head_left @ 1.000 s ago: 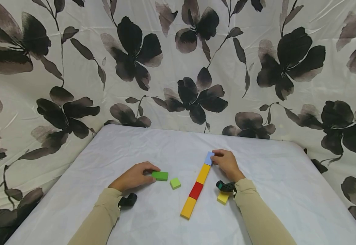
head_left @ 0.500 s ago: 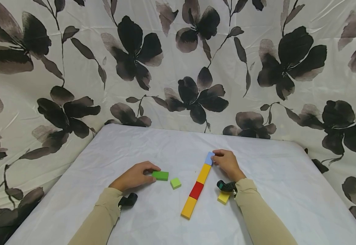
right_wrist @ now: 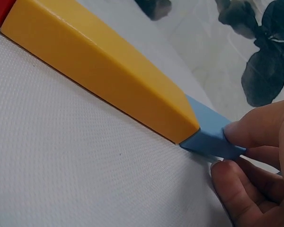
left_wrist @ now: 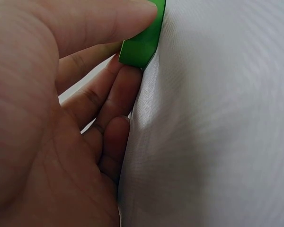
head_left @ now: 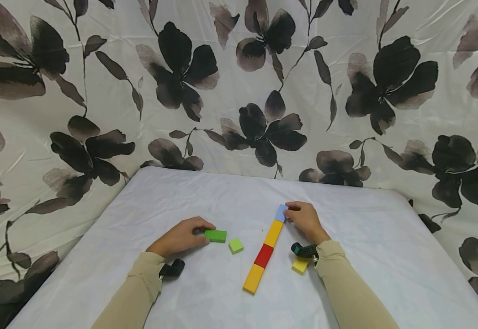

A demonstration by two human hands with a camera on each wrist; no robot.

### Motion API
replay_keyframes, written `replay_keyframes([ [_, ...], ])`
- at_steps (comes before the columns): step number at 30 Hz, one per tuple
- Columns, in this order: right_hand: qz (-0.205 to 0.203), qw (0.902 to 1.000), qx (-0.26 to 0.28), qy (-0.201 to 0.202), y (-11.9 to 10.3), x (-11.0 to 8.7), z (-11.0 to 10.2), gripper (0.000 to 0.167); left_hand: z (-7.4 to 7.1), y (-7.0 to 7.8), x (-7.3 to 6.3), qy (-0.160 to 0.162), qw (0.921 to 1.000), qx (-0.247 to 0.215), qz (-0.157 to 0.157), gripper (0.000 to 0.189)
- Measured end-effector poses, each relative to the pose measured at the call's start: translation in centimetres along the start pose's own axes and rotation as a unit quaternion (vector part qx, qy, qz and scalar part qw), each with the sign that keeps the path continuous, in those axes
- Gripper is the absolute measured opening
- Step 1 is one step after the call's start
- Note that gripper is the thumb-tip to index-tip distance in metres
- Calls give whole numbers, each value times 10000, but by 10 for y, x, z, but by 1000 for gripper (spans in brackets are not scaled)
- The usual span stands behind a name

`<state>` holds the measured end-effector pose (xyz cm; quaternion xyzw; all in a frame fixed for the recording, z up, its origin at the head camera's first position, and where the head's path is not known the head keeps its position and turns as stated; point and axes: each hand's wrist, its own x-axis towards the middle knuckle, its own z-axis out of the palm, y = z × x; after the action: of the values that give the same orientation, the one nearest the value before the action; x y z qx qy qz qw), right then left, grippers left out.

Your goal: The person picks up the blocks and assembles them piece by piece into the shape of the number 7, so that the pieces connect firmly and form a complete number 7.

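Observation:
On the white cloth, my left hand (head_left: 184, 236) pinches the left end of a green rectangular block (head_left: 215, 236) between thumb and fingers. The left wrist view shows the thumb over this green block (left_wrist: 143, 46), which lies against the cloth. My right hand (head_left: 305, 219) holds a blue block (head_left: 280, 213) at the far end of a slanted row. Behind it in line come a yellow-orange block (head_left: 273, 233), a red block (head_left: 263, 256) and another yellow-orange block (head_left: 253, 279). In the right wrist view the blue block (right_wrist: 213, 135) meets the end of the yellow-orange block (right_wrist: 104, 71).
A small light-green block (head_left: 236, 246) lies between the green block and the row. Under the right wrist sits a yellow block (head_left: 300, 265), partly hidden by the wrist camera (head_left: 303, 250). Floral fabric (head_left: 239, 91) hangs behind the table (head_left: 206, 192).

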<state>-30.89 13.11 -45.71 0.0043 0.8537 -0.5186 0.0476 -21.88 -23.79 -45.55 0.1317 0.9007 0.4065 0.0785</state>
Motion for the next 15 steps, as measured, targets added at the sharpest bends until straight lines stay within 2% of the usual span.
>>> replay_keyframes([
  [15, -18, 10000, 67, 29, 0, -2, 0, 38, 0, -5, 3, -9, 9999, -25, 141, 34],
])
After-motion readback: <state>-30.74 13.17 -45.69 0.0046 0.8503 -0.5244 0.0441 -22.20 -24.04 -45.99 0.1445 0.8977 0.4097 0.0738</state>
